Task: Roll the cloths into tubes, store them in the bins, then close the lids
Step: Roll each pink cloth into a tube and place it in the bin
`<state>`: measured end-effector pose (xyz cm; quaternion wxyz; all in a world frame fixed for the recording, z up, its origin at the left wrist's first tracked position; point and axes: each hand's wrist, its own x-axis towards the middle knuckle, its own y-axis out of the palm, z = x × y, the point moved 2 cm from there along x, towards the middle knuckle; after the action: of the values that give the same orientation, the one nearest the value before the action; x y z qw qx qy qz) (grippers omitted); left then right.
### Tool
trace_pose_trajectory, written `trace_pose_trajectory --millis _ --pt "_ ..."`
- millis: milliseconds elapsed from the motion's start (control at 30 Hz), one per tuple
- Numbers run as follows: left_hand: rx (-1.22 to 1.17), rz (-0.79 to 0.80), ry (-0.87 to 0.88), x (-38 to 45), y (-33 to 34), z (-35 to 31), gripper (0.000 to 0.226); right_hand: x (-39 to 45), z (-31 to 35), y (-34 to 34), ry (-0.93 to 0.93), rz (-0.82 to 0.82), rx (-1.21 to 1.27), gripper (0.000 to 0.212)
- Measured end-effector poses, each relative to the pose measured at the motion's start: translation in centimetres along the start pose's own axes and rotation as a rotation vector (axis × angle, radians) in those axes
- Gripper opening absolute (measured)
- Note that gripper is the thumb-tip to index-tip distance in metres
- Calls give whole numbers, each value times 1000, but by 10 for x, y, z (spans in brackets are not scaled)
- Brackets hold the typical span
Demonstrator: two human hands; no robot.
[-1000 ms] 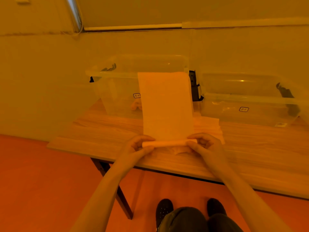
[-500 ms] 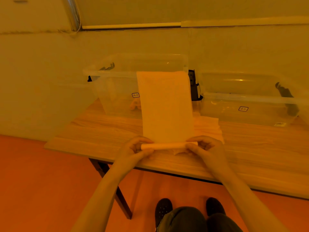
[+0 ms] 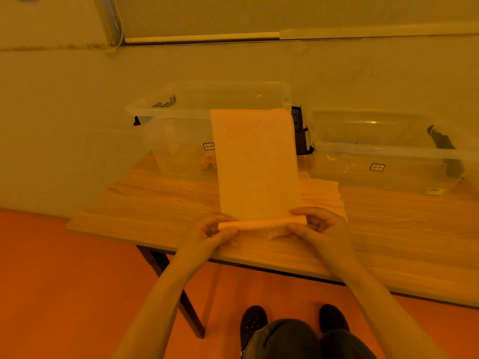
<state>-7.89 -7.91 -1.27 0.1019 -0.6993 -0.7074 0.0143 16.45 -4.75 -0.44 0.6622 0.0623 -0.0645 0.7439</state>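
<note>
Cloth (image 3: pixel 255 161) stretched from near table (image 3: pixel 155 203) edge up over rim of left bin (image 3: pixel 181 141), near end rolled into thin tube. Left hand (image 3: pixel 207 233) and right hand (image 3: pixel 320 229) pinching tube's two ends between thumb and curled fingers. Right bin (image 3: pixel 383 161) far right; more cloths (image 3: pixel 321 195) flat behind right hand. Small rolls (image 3: pixel 208 161) inside left bin.

Plain room, wooden table (image 3: pixel 181 203), bare wall (image 3: pixel 64 112)

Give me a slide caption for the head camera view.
Both hands roll a cloth into a tube before two open clear bins.
</note>
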Motion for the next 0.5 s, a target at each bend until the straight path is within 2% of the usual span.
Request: trace_pose_trajectory --millis 133,233,400,500 --pt "31 -10 -6 0 0 0 23 0 -1 -1 -2 -6 -11 26" --pt "-53 20 1 0 0 0 33 -1 -1 -1 -17 -19 -57 23" --pt "20 -29 13 0 0 1 19 0 -2 -1 -17 -16 -61 26" --pt "56 -36 31 0 0 1 23 0 -3 -2 -18 -19 -20 30"
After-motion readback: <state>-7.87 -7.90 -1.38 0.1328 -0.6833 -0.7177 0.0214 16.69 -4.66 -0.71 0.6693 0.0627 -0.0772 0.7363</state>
